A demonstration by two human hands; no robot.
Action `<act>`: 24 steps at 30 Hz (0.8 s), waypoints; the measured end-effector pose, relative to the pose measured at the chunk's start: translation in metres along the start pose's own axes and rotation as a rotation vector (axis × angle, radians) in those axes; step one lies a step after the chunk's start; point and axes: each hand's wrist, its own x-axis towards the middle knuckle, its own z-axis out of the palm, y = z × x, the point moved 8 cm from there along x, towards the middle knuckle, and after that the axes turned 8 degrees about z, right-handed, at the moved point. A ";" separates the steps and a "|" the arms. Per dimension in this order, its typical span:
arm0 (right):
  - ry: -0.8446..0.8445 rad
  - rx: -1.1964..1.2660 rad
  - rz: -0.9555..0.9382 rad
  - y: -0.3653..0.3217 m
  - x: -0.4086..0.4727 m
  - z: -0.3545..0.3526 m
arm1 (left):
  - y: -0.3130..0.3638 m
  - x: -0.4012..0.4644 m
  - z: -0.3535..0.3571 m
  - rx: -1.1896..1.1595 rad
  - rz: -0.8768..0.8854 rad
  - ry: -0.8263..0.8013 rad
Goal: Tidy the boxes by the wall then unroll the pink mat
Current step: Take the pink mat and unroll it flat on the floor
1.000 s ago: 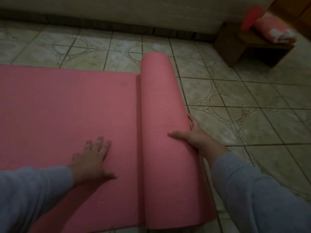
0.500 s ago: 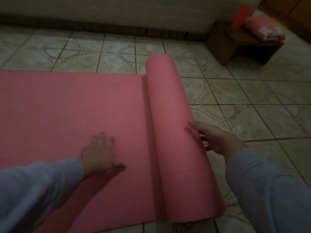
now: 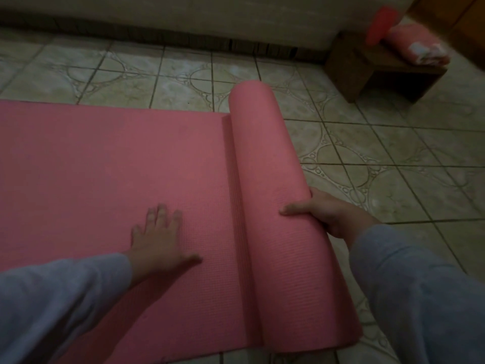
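Note:
The pink mat (image 3: 105,166) lies partly unrolled across the tiled floor, its flat part reaching to the left edge of view. The remaining roll (image 3: 273,185) runs front to back right of centre. My left hand (image 3: 160,232) lies flat on the unrolled part, fingers spread, holding nothing. My right hand (image 3: 325,211) cups the right side of the roll, thumb on top and fingers under its far side. No boxes are in view.
A low brown wooden bench (image 3: 375,67) stands at the back right with a folded pink cloth (image 3: 417,48) and a red object (image 3: 380,24) on it. A pale wall with a dark baseboard (image 3: 183,43) runs along the back. Patterned tiles (image 3: 393,158) lie right of the roll.
The roll has moved to the right, laying more mat flat. My right hand has shifted from the roll's top to gripping its right side. My left hand stays pressed on the mat.

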 end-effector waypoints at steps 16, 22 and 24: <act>-0.019 0.172 0.013 0.014 0.010 0.021 | 0.004 0.003 -0.002 0.006 0.021 -0.007; 0.227 0.090 0.087 0.029 0.001 -0.056 | 0.001 0.005 0.001 -0.019 0.009 -0.038; 0.235 0.118 0.111 0.026 -0.002 -0.060 | 0.002 0.007 0.001 -0.031 -0.005 -0.033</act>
